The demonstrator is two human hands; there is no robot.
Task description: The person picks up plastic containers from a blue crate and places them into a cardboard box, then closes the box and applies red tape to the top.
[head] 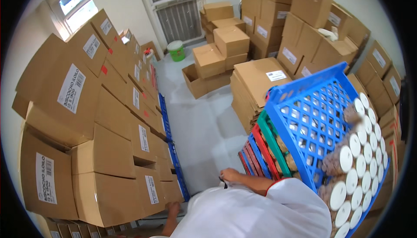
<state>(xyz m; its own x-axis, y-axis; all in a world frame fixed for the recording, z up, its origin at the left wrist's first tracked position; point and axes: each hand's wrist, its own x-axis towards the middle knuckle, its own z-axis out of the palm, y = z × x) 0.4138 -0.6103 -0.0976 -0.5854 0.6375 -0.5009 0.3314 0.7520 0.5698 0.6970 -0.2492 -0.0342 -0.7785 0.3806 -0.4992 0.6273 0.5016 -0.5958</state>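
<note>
My right hand is at my waist in front of my white shirt, fingers curled, close to a small black strap or cord; whether it grips this is unclear. Low at the left side of my body, my left hand is beside the lower edge of the stacked cardboard cartons, small and dim, its fingers hard to make out. To my right, a blue plastic crate holds several rows of clear jars with white lids. It tops a stack of red, green and blue crates.
Labelled cartons on blue pallets line the left side. Flattened cardboard is piled beyond the crates. An open carton and closed ones occupy the floor ahead. A green bucket stands near the screened door. More cartons rise at right.
</note>
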